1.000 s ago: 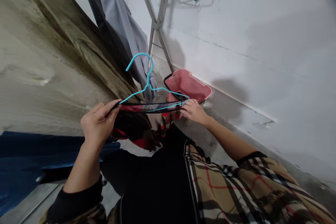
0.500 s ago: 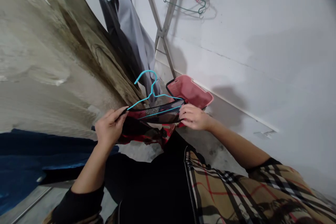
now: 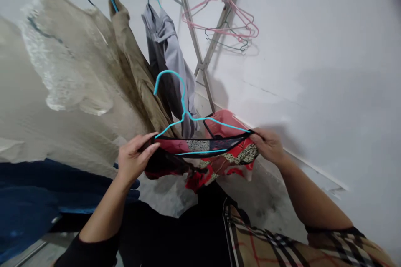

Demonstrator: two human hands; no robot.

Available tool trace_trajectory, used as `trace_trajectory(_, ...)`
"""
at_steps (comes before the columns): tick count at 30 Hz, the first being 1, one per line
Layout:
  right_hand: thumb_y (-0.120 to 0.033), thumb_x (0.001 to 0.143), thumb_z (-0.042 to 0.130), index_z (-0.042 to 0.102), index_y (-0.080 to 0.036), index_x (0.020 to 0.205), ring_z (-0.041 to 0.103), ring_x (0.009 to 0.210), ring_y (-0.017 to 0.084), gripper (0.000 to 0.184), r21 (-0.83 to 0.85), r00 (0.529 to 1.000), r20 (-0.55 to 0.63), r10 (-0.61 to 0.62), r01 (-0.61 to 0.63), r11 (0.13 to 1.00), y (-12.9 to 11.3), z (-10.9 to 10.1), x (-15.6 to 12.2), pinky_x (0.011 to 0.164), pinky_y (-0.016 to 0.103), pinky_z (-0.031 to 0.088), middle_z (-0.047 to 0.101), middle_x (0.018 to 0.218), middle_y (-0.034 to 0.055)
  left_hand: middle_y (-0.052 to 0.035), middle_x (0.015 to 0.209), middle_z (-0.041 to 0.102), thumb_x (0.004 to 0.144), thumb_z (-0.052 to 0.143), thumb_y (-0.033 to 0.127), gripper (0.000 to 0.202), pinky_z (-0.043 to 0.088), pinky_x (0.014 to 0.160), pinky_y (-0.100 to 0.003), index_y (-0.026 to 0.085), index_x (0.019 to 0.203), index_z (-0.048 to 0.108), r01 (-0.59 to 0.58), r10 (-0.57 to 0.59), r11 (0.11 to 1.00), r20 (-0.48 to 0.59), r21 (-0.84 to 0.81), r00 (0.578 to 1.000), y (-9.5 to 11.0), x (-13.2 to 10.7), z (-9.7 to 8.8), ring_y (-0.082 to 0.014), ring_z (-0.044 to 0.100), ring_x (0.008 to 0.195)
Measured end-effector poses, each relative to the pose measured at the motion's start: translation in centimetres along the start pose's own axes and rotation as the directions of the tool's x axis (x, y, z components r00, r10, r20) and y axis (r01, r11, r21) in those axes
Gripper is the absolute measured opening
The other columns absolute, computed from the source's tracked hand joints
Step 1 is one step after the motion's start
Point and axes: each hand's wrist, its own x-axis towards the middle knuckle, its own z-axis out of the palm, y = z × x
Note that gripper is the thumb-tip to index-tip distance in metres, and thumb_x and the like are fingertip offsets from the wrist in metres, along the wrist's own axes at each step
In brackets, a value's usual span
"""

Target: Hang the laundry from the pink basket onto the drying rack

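A bright blue clothes hanger (image 3: pixel 184 112) sits inside the neck opening of a red, black and patterned garment (image 3: pixel 232 162). My left hand (image 3: pixel 133 156) pinches the garment's black-edged neckline at the hanger's left end. At the other end my right hand (image 3: pixel 267 144) grips the same edge, fingers closed on the cloth. The neckline is stretched wide between both hands, and the hanger's hook points up and away. The lower bar shows across the opening. The garment's body hangs below, partly folded.
A metal drying rack (image 3: pixel 200 50) carries a grey garment (image 3: pixel 172 37), a brown one (image 3: pixel 131 46) and a pale lacy one (image 3: pixel 62 50). Pink hangers (image 3: pixel 219 29) hang farther right. Behind the garment stands a pink basket (image 3: pixel 227 119) by the white wall. Dark blue cloth (image 3: pixel 28 200) is at left.
My right hand has moved rightward, drawing the neckline wider over the hanger's right end. The view has tilted up, so more of the rack shows. My left hand keeps its grip.
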Motion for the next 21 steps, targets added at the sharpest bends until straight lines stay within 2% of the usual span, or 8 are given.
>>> trace_trajectory(4,-0.055,0.090,0.055,0.068,-0.016,0.078,0.049,0.050,0.010,0.044,-0.013,0.979,-0.136,0.154,-0.158,0.987,-0.6,-4.1,0.6,0.046,0.021,0.038,0.058,0.059,0.0008,-0.0001,0.072,0.066,0.082,0.064,0.046,0.034,0.047,0.062,-0.025,0.020,0.102,0.074,0.036,-0.036,0.999,0.007,0.002,0.999,-1.2,-0.2,0.5,-0.0142,0.059,0.063)
trace_trajectory(8,-0.067,0.082,0.058,0.066,-0.015,0.073,0.048,0.053,0.011,0.054,-0.147,0.934,-0.272,0.232,-0.278,0.949,-0.9,-9.0,2.5,0.050,0.024,0.038,0.059,0.061,0.0044,0.0005,0.067,0.063,0.083,0.060,0.050,0.043,0.047,0.062,-0.025,0.018,0.109,0.072,0.185,-0.184,0.983,-0.066,0.010,0.981,-4.1,-1.5,2.2,-0.0135,0.056,0.060)
trace_trajectory(11,-0.060,0.087,0.056,0.071,-0.013,0.081,0.054,0.061,0.012,0.050,-0.384,0.915,-0.340,0.218,-0.347,0.855,-1.2,-11.7,4.7,0.058,0.026,0.039,0.065,0.068,0.0084,-0.0050,0.084,0.071,0.087,0.052,0.053,0.051,0.051,0.070,-0.027,0.015,0.117,0.068,0.311,-0.315,0.949,0.155,0.052,0.936,-6.9,-3.5,3.9,-0.0175,0.064,0.075)
trace_trajectory(12,-0.054,0.090,0.056,0.073,-0.012,0.087,0.056,0.065,0.013,0.045,-0.450,0.909,-0.365,0.199,-0.360,0.817,-1.2,-12.1,5.6,0.062,0.027,0.040,0.067,0.073,0.0102,-0.0071,0.093,0.073,0.089,0.048,0.051,0.051,0.051,0.077,-0.028,0.015,0.121,0.066,0.335,-0.356,0.934,0.287,0.123,0.889,-7.8,-4.3,4.5,-0.0191,0.066,0.084)
trace_trajectory(14,-0.041,0.094,0.054,0.074,-0.009,0.097,0.059,0.071,0.012,0.037,-0.549,0.905,-0.408,0.122,-0.350,0.759,-1.2,-12.3,7.5,0.067,0.027,0.040,0.070,0.080,0.0127,-0.0075,0.100,0.073,0.093,0.040,0.045,0.048,0.050,0.085,-0.030,0.018,0.127,0.062,0.330,-0.468,0.880,0.512,0.341,0.721,-9.5,-6.3,5.6,-0.0204,0.067,0.094)
trace_trajectory(15,-0.037,0.096,0.052,0.074,-0.007,0.100,0.058,0.073,0.012,0.037,-0.582,0.904,-0.423,0.066,-0.327,0.745,-1.1,-12.0,8.6,0.069,0.027,0.040,0.070,0.082,0.0135,-0.0074,0.099,0.073,0.093,0.042,0.041,0.046,0.049,0.086,-0.031,0.020,0.127,0.062,0.320,-0.516,0.852,0.555,0.415,0.653,-10.3,-7.3,6.1,-0.0214,0.068,0.095)
trace_trajectory(18,-0.036,0.099,0.045,0.072,-0.001,0.102,0.055,0.069,0.009,0.044,-0.623,0.886,-0.454,-0.091,-0.243,0.744,-0.6,-10.0,12.5,0.067,0.026,0.037,0.070,0.081,0.0137,-0.0090,0.104,0.074,0.089,0.048,0.032,0.042,0.049,0.089,-0.033,0.021,0.125,0.065,0.325,-0.633,0.767,0.573,0.553,0.520,-12.5,-10.9,7.2,-0.0236,0.068,0.102)
trace_trajectory(21,-0.041,0.101,0.038,0.069,0.006,0.100,0.056,0.070,0.007,0.056,-0.630,0.870,-0.464,-0.165,-0.193,0.752,-0.4,-7.3,17.4,0.066,0.025,0.032,0.070,0.082,0.0151,-0.0142,0.128,0.065,0.088,0.046,0.029,0.046,0.048,0.095,-0.041,0.020,0.131,0.061,0.325,-0.762,0.635,0.502,0.701,0.408,-14.2,-15.0,7.5,-0.0290,0.061,0.120)
